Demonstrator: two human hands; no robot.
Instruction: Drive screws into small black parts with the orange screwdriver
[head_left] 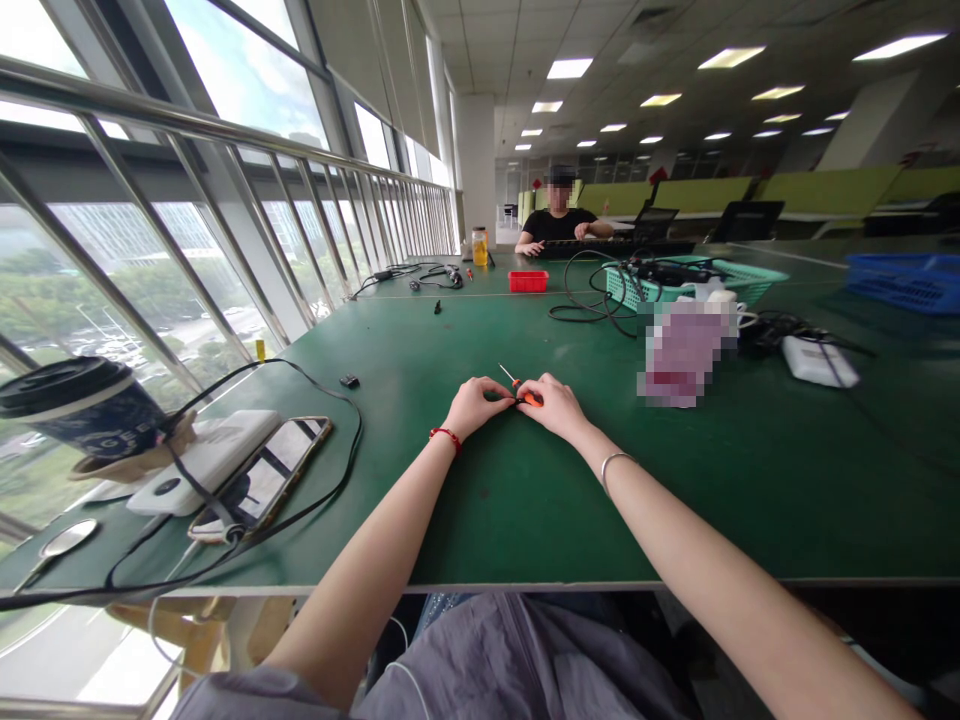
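Observation:
Both my hands rest together on the green table [525, 500], a little past its middle. My right hand [551, 404] is closed around a small screwdriver [517, 385] with an orange handle, whose thin shaft sticks up and to the left. My left hand [474, 403] is curled shut beside it, its fingertips pinched against the tool's tip. What lies between those fingertips is too small to make out. A red cord circles my left wrist and a silver bangle my right.
At left lie a phone [262, 478], a white power bank [206, 460], black cables and a lidded paper cup [79, 405]. A small black part [349, 380] sits ahead left. Farther off are a red tray [528, 281], a teal basket [742, 275] and a seated person [559, 222].

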